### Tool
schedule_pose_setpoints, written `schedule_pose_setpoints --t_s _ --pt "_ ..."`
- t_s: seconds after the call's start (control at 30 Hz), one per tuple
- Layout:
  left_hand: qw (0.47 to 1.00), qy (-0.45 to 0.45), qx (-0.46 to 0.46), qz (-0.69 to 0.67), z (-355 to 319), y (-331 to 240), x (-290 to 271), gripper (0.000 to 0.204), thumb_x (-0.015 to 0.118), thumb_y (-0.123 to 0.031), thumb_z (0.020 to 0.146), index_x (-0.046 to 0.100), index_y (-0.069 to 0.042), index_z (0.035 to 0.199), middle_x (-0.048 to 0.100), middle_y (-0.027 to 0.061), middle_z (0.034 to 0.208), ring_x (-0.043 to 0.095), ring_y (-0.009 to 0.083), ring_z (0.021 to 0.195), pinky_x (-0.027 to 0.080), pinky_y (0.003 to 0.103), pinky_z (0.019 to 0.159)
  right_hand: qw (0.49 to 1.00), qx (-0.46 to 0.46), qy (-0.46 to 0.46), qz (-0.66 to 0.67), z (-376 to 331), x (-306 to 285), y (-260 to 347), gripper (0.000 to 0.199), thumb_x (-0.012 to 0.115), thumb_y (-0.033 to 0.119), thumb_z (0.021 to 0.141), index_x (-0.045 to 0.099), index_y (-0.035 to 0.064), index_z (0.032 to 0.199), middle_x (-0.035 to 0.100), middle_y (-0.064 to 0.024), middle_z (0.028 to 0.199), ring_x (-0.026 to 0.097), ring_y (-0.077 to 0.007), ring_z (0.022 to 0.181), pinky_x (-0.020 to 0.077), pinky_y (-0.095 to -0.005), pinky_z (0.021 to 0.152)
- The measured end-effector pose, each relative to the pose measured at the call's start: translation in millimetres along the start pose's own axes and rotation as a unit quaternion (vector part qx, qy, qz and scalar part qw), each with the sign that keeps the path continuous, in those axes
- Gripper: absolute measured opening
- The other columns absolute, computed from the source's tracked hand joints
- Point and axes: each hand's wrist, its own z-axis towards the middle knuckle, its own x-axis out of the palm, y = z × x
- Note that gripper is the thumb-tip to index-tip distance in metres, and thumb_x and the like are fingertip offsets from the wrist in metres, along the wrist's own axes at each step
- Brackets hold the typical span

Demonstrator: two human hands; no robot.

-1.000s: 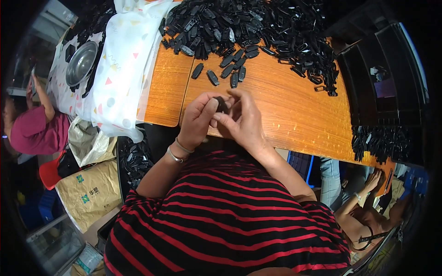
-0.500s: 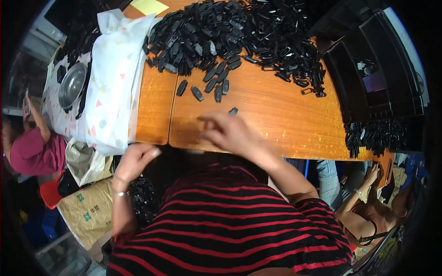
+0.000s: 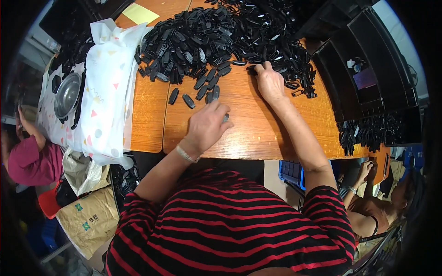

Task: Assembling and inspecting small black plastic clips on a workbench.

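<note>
My left hand (image 3: 207, 123) is over the wooden table with its fingers curled round a small black plastic casing (image 3: 225, 118), which shows between thumb and forefinger. Farther forward and to the right, my right hand (image 3: 270, 85) has its fingertips pinched together at the near edge of a heap of thin black plastic frames (image 3: 294, 69). A dark piece (image 3: 252, 69) shows by those fingertips; its shape is mostly hidden. Several loose oblong black casings (image 3: 188, 100) lie just beyond my left hand, in front of a larger heap of them (image 3: 184, 46).
A white patterned plastic bag (image 3: 108, 92) borders the table's left side, with a metal bowl (image 3: 69, 95) beyond it. On the right stands a black open bin (image 3: 368, 78), more black parts (image 3: 368, 131) beside it. Other people sit at both sides.
My left hand has come up from below the table edge to the casing on the tabletop. My right hand has moved forward from near that casing to the heap of frames.
</note>
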Motion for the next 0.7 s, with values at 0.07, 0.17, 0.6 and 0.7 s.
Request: schedule_pose_setpoints --t_s 0.07,0.17,0.6,0.7 --pt "1.000 -0.012 -0.001 -0.001 0.8 4.9 9.8 0.020 0.073 -0.013 0.077 0.065 -0.006 0.094 0.062 0.0103 0.092 0.062 0.0307 0.078 0.050 0.037 0.066 0.998 -0.057 -0.023 0.032 -5.0 -2.8 5.7 0.014 0.062 0.006 0.083 0.060 0.0040 0.097 0.058 -0.0190 0.095 0.064 -0.0395 0.077 0.0523 -0.0464 0.065" --pt "0.999 -0.051 0.006 0.004 -1.1 13.8 11.8 0.015 0.072 -0.010 0.078 0.066 -0.005 0.091 0.062 0.0093 0.089 0.062 0.0304 0.077 0.050 0.037 0.066 0.993 -0.089 0.065 0.046 -15.3 -11.6 21.1 0.019 0.053 0.000 0.083 0.059 0.0021 0.100 0.057 -0.0217 0.098 0.064 -0.0390 0.081 0.0536 -0.0446 0.069" --pt "0.995 -0.089 -0.008 0.039 -18.6 22.5 -7.2 0.016 0.072 -0.015 0.079 0.065 -0.003 0.088 0.057 0.0109 0.087 0.056 0.0301 0.084 0.049 0.038 0.070 0.980 -0.109 0.089 0.141 -32.9 -29.3 34.5 0.017 0.061 0.006 0.085 0.050 -0.0011 0.096 0.060 -0.0238 0.088 0.061 -0.0425 0.074 0.0501 -0.0472 0.064" --pt "0.997 -0.065 -0.011 0.046 -22.1 19.7 -9.9 0.018 0.073 -0.015 0.078 0.065 -0.002 0.088 0.057 0.0114 0.088 0.056 0.0304 0.086 0.049 0.038 0.072 0.975 -0.103 0.121 0.154 -43.7 -44.4 48.3 0.019 0.063 0.010 0.086 0.053 0.0003 0.099 0.062 -0.0216 0.083 0.061 -0.0419 0.073 0.0487 -0.0462 0.061"
